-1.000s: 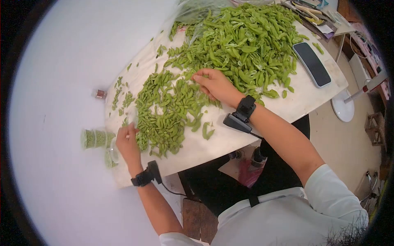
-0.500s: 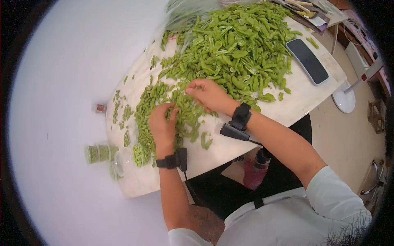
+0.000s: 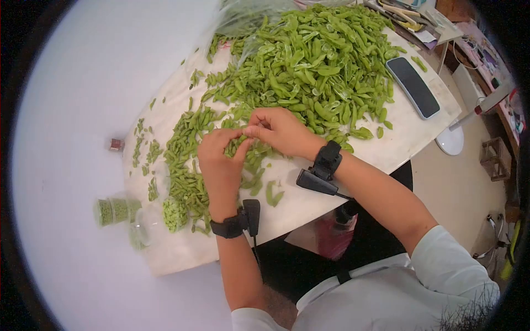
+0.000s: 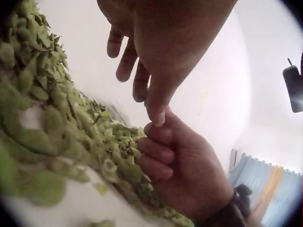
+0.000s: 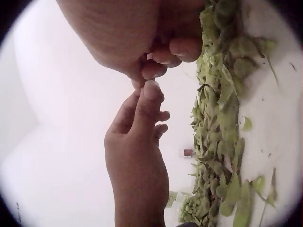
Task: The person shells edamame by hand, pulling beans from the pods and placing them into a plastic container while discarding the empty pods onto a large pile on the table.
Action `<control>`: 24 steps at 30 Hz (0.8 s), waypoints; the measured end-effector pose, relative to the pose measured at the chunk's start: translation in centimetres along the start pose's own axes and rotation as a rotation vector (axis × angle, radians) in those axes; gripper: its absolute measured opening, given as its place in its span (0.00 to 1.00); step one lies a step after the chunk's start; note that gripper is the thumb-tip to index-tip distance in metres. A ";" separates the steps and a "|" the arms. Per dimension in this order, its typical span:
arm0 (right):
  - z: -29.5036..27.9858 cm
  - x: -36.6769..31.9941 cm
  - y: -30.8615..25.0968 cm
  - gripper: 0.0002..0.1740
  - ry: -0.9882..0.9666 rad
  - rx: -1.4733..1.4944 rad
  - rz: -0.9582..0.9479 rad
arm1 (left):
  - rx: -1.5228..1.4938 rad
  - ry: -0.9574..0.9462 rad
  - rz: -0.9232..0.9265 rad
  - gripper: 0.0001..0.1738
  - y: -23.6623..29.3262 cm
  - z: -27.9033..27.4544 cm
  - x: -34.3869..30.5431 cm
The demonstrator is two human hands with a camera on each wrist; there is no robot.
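Both hands meet fingertip to fingertip above the spread of small green soybean pods (image 3: pixel 185 146). My left hand (image 3: pixel 220 160) reaches in with thumb and forefinger brought together, its other fingers hanging loosely in the left wrist view. Against them, my right hand (image 3: pixel 284 132) pinches with thumb and forefinger, its remaining fingers curled under. The small thing between the fingertips is hidden; I cannot tell what it is. Shelled green beans (image 3: pixel 175 215) lie heaped left of the left wrist. A large mound of bigger, flattened pods (image 3: pixel 326 60) rises beyond the right hand.
Clear tubs of green beans (image 3: pixel 118 211) stand at the table's left edge, beside a round clear lid (image 3: pixel 142 229). A phone (image 3: pixel 413 88) lies at the right. A plastic bag (image 3: pixel 243 22) covers pods at the back. A small red-labelled container (image 3: pixel 116 145) is at far left.
My left hand has come from beside the shelled beans, over the pods, to meet the right hand's fingertips. The right hand has shifted slightly left and stays pinched.
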State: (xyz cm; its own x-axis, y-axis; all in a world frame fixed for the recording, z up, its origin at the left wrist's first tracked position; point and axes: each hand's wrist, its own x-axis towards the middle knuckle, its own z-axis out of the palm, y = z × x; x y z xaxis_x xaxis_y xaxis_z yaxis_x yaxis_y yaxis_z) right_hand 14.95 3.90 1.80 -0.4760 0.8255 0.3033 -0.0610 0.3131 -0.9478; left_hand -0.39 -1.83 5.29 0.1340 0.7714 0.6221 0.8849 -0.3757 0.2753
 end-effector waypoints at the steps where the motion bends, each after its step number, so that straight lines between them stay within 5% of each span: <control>1: 0.1 0.1 0.3 0.11 0.011 0.019 0.001 | -0.014 -0.014 -0.005 0.13 0.0 -0.1 0.2; 5: 0.5 0.3 0.7 0.12 0.030 0.042 0.036 | -0.075 -0.070 -0.112 0.11 0.5 -0.5 0.7; 11: 0.2 0.3 1.0 0.16 -0.038 0.107 0.046 | -0.196 0.056 -0.010 0.12 -0.6 1.6 0.2; 15: 0.5 0.2 0.9 0.17 -0.059 0.122 0.147 | -0.301 0.034 -0.124 0.12 -1.0 1.8 -0.8; 24: 0.7 0.0 0.8 0.14 -0.050 0.173 -0.044 | -0.586 -0.001 -0.434 0.08 0.6 1.2 -1.2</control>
State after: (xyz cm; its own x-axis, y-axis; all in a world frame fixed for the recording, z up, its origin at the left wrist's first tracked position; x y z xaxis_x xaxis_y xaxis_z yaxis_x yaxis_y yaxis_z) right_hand 14.28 3.82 0.99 -0.5119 0.7872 0.3439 -0.2311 0.2593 -0.9377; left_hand 0.56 -2.32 3.84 -0.1740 0.9138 0.3671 0.4744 -0.2489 0.8444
